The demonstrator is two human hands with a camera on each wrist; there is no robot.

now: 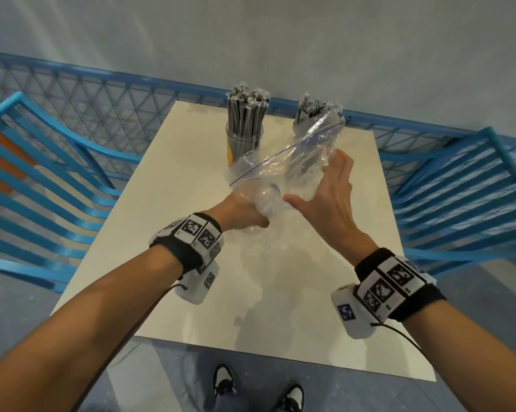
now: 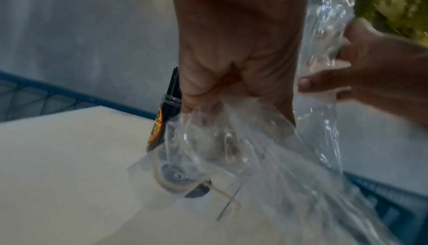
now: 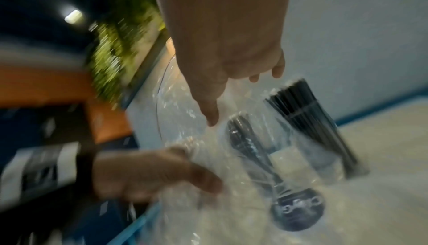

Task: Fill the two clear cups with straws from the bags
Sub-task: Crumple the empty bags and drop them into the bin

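Two clear cups stand at the far end of the white table (image 1: 191, 263). The left cup (image 1: 244, 138) is packed with dark wrapped straws (image 1: 246, 111). More straws (image 1: 314, 110) stand upright at the right, their cup hidden behind a clear zip bag (image 1: 283, 165). That bag looks empty and is held above the table. My left hand (image 1: 255, 214) grips its bunched lower end in a fist. My right hand (image 1: 320, 185) lies against the bag's right side with straight fingers and spread thumb. The left wrist view shows the fist (image 2: 231, 84) on the crumpled bag (image 2: 243, 148).
Blue slatted chairs stand left (image 1: 42, 179) and right (image 1: 459, 197) of the table. A blue mesh fence (image 1: 102, 93) runs behind it, before a pale wall. My shoes (image 1: 224, 382) show below the near table edge.
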